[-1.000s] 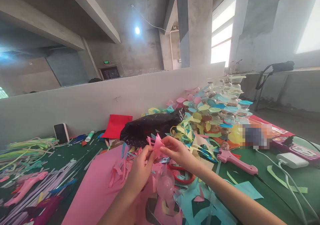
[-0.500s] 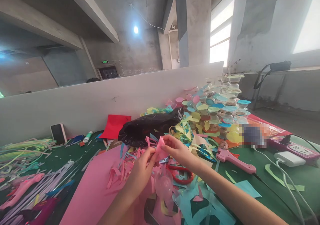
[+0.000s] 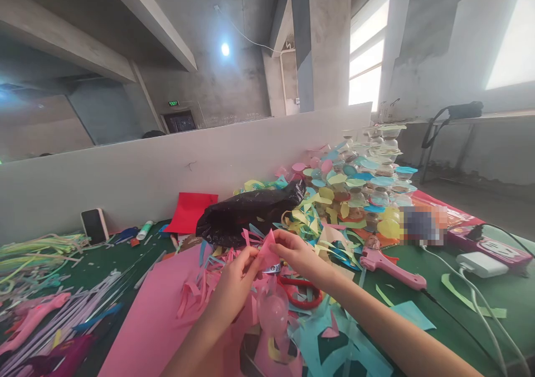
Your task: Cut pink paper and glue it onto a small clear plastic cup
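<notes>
Between my two hands is a small folded piece of pink paper [image 3: 266, 250], its pointed tip up. My left hand [image 3: 241, 268] pinches its lower left side with thumb and fingertips. On the other side my right hand [image 3: 292, 252] grips the upper right edge, fingers curled behind it. Just below lie scissors with red handles [image 3: 304, 293], their metal pivot showing under the paper. A clear, rounded plastic piece [image 3: 273, 312] stands nearer to me, beneath my hands. Pink paper strips [image 3: 196, 288] are heaped left of my left hand.
A large pink sheet [image 3: 154, 310] lies at left, cut blue paper [image 3: 334, 338] at right. Behind are a black plastic bag [image 3: 246, 209] and stacked clear cups with coloured paper [image 3: 368, 182]. A pink glue gun [image 3: 393, 268], white charger [image 3: 482, 264] and cables lie right; a phone [image 3: 95, 226] leans left.
The view has shifted very slightly. Both hands keep hold of the pink paper in nearly the same place, with a little more of its face showing.
</notes>
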Motion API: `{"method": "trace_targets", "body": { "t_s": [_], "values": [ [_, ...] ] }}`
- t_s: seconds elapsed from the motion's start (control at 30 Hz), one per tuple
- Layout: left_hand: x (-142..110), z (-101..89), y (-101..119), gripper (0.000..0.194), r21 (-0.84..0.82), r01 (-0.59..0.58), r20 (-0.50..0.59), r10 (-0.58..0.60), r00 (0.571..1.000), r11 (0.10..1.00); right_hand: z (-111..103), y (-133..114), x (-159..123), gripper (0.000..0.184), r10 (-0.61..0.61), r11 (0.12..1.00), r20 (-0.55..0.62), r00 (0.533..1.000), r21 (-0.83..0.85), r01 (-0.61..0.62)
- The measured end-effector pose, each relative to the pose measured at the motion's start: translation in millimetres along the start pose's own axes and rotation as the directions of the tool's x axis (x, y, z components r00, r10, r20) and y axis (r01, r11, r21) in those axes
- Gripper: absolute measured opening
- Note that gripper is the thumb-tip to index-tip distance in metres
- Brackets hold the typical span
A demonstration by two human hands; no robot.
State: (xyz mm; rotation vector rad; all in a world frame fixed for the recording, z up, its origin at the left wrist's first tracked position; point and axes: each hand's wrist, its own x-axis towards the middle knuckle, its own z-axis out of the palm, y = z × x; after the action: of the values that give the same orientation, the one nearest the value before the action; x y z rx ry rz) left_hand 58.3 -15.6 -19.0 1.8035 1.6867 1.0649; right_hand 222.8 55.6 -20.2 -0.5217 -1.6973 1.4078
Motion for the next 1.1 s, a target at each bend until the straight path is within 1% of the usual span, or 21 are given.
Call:
{"method": "trace_targets", "body": {
  "t_s": [0.13, 0.27, 0.43, 0.53, 0.6, 0.7, 0.8, 0.9, 1.03, 1.1],
  "values": [
    [0.5, -0.6, -0.1, 0.032, 0.020, -0.008, -0.002, 0.008, 1.000, 1.000, 0.7, -1.2, -0.7, 0.023, 0.028, 1.000, -0.010, 1.000, 0.001, -0.028],
    [1.2, 0.6, 0.0, 0.030, 0.026, -0.006, 0.000, 0.006, 1.000, 1.000, 1.8, -1.5, -0.3, 0.027, 0.065, 0.997, -0.072, 0.995, -0.041, -0.068],
    [1.1, 1.6, 0.5, 0.031, 0.063, -0.002, 0.017, 0.001, 1.000, 0.998, 1.8, -0.4, 0.8, 0.030, 0.043, 0.994, -0.141, 0.989, -0.098, -0.058],
    [0.2, -0.8, 3.0, 0.030, 0.090, 0.000, 0.015, -0.002, 1.000, 0.996, 1.5, 0.7, 1.5, 0.029, 0.037, 0.994, -0.148, 0.988, -0.098, -0.052],
    [-0.4, -3.3, 6.1, 0.028, 0.087, 0.002, 0.037, -0.006, 0.999, 0.996, 1.1, 1.5, 2.3, 0.030, 0.033, 0.994, -0.148, 0.988, -0.095, -0.048],
    [-0.2, -5.9, 10.6, 0.026, 0.051, 0.011, 0.086, -0.016, 0.996, 0.999, -0.3, 3.2, 3.8, 0.033, 0.028, 0.996, -0.143, 0.989, -0.085, -0.040],
    [1.5, -5.8, 10.6, 0.028, 0.008, 0.021, 0.099, -0.021, 0.995, 1.000, -2.4, 5.3, 4.5, 0.035, 0.019, 0.996, -0.130, 0.991, -0.084, -0.030],
    [4.0, -4.7, 5.0, 0.029, -0.051, 0.019, 0.075, -0.015, 0.997, 0.999, -3.7, 6.3, 2.8, 0.034, 0.021, 0.994, -0.094, 0.995, -0.106, -0.031],
    [6.1, -4.9, -1.6, 0.032, -0.129, 0.002, 0.028, 0.001, 1.000, 0.992, -3.1, 5.4, -1.5, 0.034, 0.071, 0.986, 0.013, 0.997, -0.150, -0.068],
    [6.0, -5.1, -1.4, 0.033, -0.148, -0.006, 0.020, 0.009, 1.000, 0.989, -2.3, 3.6, -2.6, 0.035, 0.078, 0.985, 0.037, 0.996, -0.160, -0.072]
  ]
}}
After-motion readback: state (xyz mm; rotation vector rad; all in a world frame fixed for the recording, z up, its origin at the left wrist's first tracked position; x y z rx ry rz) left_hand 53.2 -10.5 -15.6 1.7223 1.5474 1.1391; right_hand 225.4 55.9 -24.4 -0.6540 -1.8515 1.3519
